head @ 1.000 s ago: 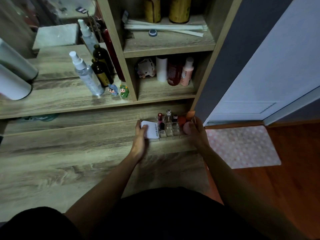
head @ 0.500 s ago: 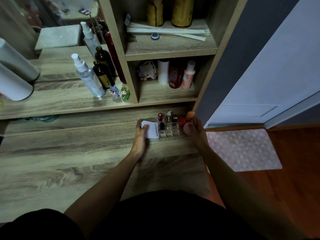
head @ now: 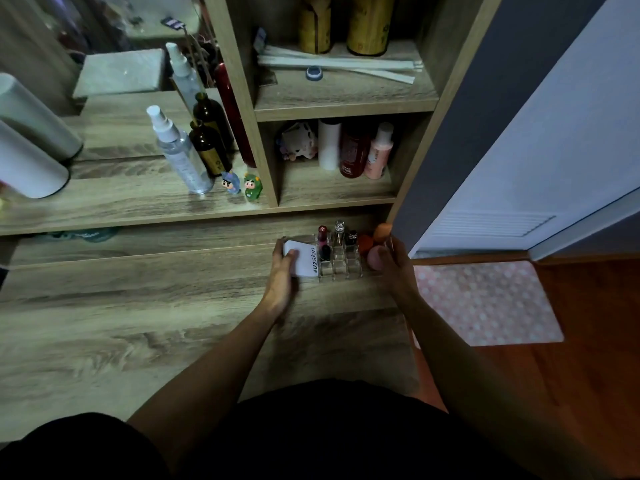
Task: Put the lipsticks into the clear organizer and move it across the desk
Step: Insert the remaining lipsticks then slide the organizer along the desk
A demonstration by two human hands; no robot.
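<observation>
The clear organizer (head: 341,266) stands at the far right of the wooden desk (head: 138,323), close under the shelf. Several lipsticks stand in its slots, among them a red one (head: 322,233), a black one (head: 325,252) and a clear-capped one (head: 339,227). A white box (head: 304,259) printed "4U2skin" fills its left end. My left hand (head: 282,275) grips that left end over the box. My right hand (head: 393,268) holds the right end, beside pink and orange sponges (head: 375,249).
The shelf above carries spray bottles (head: 180,154), dark bottles (head: 207,147) and two small figurines (head: 242,185). Bottles stand in the cubby (head: 353,150). Right of the desk the floor drops away, with a pink dotted mat (head: 485,303) and a white door (head: 554,150).
Both hands stay on the organizer's ends in the same spot; only the camera view has shifted slightly.
</observation>
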